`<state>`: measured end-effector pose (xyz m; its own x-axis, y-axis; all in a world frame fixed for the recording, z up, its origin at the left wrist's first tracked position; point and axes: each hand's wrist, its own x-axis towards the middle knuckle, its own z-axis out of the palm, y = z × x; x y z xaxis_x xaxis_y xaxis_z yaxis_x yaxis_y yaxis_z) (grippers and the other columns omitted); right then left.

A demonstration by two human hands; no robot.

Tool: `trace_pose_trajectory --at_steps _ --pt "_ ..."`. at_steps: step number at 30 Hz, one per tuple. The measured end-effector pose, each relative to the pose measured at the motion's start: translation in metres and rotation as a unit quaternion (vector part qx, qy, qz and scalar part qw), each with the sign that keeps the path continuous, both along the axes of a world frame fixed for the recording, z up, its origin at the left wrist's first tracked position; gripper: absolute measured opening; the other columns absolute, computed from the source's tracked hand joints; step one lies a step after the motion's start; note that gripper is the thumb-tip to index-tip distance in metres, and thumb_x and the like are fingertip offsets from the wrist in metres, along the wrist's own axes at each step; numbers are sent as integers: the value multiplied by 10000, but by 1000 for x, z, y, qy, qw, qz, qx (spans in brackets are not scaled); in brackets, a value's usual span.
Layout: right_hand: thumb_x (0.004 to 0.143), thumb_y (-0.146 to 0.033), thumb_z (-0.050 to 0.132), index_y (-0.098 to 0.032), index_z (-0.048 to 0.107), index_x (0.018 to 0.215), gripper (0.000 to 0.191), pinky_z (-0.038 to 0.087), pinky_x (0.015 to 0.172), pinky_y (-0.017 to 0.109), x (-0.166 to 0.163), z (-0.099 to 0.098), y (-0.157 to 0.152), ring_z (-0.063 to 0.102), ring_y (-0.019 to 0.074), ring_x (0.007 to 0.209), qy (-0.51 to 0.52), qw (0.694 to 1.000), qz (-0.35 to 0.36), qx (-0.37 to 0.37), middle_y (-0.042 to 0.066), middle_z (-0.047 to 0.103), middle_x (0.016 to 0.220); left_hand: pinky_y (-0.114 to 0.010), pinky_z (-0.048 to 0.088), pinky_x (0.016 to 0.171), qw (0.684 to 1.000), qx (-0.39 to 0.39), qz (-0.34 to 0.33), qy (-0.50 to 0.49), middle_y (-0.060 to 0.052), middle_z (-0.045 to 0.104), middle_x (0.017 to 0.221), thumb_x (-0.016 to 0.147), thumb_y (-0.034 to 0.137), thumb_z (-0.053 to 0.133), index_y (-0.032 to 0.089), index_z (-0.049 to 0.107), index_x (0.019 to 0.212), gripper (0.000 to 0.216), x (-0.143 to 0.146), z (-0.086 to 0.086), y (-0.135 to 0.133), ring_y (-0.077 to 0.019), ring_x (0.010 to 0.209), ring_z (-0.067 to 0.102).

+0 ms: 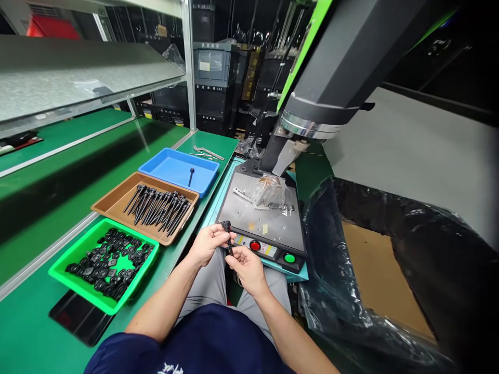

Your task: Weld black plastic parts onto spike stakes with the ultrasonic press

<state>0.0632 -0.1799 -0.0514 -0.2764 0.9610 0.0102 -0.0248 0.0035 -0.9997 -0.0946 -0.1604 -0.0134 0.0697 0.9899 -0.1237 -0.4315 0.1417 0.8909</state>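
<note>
Between my two hands is a slim black rod with a thicker knob-like head (pixel 226 226), held upright over my lap. My left hand (pixel 208 243) pinches it just below the head. Lower down, the fingers of my right hand (pixel 246 266) close on its shaft. Several similar black rods with heads (pixel 158 205) lie side by side in a brown tray (pixel 106 203) to the left. A green tray (pixel 64 267) nearer me holds many small black square parts (pixel 105 265). One more headed rod (pixel 191 177) lies alone in a blue tray (pixel 167 158).
Ahead stands a machine (pixel 312 104) over a grey plate (pixel 241 208) bearing a plastic-wrapped fixture (pixel 270 192). Its front has a red button (pixel 254 245) and a green button (pixel 289 257). Wrenches (pixel 208 153) lie behind the blue tray. A bag-lined box (pixel 374 259) stands right; a phone-like slab (pixel 80 317) lies left.
</note>
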Motion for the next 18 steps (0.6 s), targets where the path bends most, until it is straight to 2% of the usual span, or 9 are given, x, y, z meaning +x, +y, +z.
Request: trace_pose_trajectory --at_steps 3,8,10,12,14,16,18 --pt "737 -428 753 -187 639 831 283 431 593 272 -6 -4 4 525 137 606 -6 1000 -2 5 -3 607 690 -268 485 673 1000 3 8 11 -106 741 887 701 350 793 126 683 974 370 -1 -3 -3 -172 738 664" --pt "702 -428 775 -193 606 805 308 446 590 286 -20 -12 8 517 147 615 -48 999 -12 9 13 609 718 -288 478 695 997 8 24 72 -87 719 807 676 396 794 124 692 885 357 -8 -7 -16 -177 722 636" --pt "702 -416 781 -190 607 857 324 463 619 294 -24 -13 8 534 157 651 -59 998 10 12 22 614 748 -281 464 664 992 12 40 122 -69 704 775 704 421 756 125 692 911 367 -22 -2 -20 -162 679 606" --pt "714 -427 774 -184 606 956 383 487 659 308 -24 -14 8 570 180 728 -55 998 35 4 45 635 819 -265 437 629 971 22 89 220 -35 673 729 746 444 700 131 687 893 346 -48 8 -21 -144 637 569" --pt "734 -468 752 -177 600 1023 437 501 673 319 -20 -14 7 594 203 794 -49 998 46 -17 68 648 876 -250 405 613 915 31 152 372 -1 625 670 788 448 639 137 671 808 313 -84 23 -16 -133 625 542" --pt "747 -512 726 -169 607 1020 454 501 650 317 -15 -15 6 603 215 805 -47 997 52 -43 77 650 870 -247 390 626 820 17 207 533 3 622 680 824 418 588 148 667 792 283 -127 37 -4 -140 662 551" --pt "740 -539 722 -165 616 1007 472 494 613 306 -9 -15 3 608 217 785 -45 995 59 -64 76 649 845 -257 404 674 722 -39 232 650 -22 670 770 813 380 596 166 685 847 234 -170 46 16 -169 755 593"
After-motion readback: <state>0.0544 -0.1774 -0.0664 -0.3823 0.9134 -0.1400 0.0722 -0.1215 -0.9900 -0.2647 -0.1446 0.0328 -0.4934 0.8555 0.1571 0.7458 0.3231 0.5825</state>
